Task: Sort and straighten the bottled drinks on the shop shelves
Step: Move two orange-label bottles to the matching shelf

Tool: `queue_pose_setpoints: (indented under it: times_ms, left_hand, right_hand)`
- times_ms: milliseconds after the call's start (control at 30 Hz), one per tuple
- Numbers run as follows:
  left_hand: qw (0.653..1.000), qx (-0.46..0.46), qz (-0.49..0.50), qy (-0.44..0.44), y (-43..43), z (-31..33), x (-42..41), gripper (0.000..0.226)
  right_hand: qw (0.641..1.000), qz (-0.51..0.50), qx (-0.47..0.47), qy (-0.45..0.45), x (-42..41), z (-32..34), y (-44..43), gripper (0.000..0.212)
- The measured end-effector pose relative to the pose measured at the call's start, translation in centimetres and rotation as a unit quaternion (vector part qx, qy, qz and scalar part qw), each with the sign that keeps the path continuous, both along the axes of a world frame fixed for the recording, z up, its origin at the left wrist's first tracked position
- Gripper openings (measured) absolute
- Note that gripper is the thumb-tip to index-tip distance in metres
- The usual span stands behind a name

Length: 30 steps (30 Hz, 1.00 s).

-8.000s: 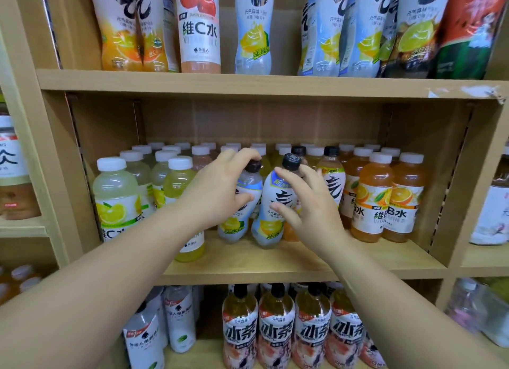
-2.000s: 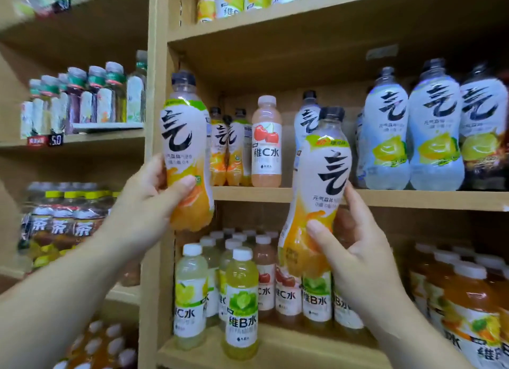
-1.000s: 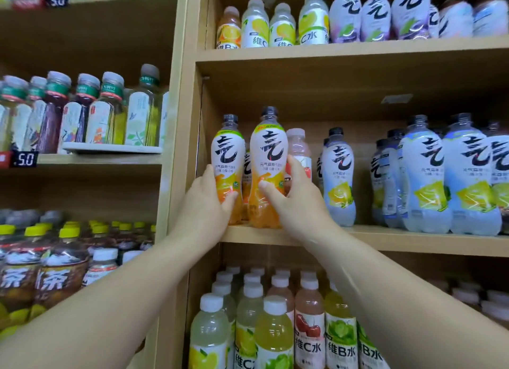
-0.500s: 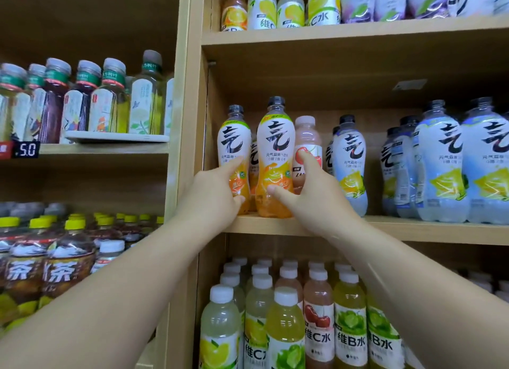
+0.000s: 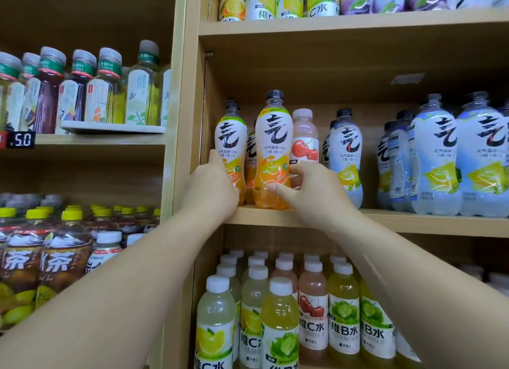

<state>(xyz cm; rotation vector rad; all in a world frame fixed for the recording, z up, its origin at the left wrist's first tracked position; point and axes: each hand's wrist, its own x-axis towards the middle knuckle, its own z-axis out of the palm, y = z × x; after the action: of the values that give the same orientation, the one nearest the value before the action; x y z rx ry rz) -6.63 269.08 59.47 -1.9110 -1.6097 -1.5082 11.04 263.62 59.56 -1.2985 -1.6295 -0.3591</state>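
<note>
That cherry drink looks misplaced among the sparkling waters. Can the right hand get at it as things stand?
Probably yes: the cherry bottle stands just behind the right hand, with nothing else in front. But that hand grips the front orange bottle and must let go first.

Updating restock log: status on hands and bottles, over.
Left hand holds leftmost orange-label plastic bottle. Right hand holds front orange-label plastic bottle. Both upright on wooden shelf. Pink cherry-label bottle tight beside it.
</note>
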Motion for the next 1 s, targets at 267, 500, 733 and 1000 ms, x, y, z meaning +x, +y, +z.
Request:
queue_pose_setpoints:
  times_ms: [267, 500, 733, 1000]
  left_hand:
    - [0.973, 0.172, -0.015, 0.152, -2.9, -2.4, -3.4, 0.058]
    - [0.958, 0.181, 0.112, 0.194, -2.4, -3.5, -7.9, 0.094]
    - [0.954, 0.149, 0.1, 0.24, -1.3, -4.3, -8.1, 0.108]
    - [0.864, 0.095, 0.141, 0.473, -1.9, -1.4, -5.8, 0.115]
  right_hand:
    - [0.999, -0.037, -0.029, -0.025, -0.6, 0.5, 0.9, 0.042]
    - [0.994, -0.079, -0.069, -0.033, -2.9, 1.5, 2.5, 0.045]
    - [0.988, -0.099, -0.116, -0.025, -3.7, 2.3, 3.5, 0.045]
    - [0.985, -0.108, -0.125, -0.043, -4.4, 2.5, 4.1, 0.042]
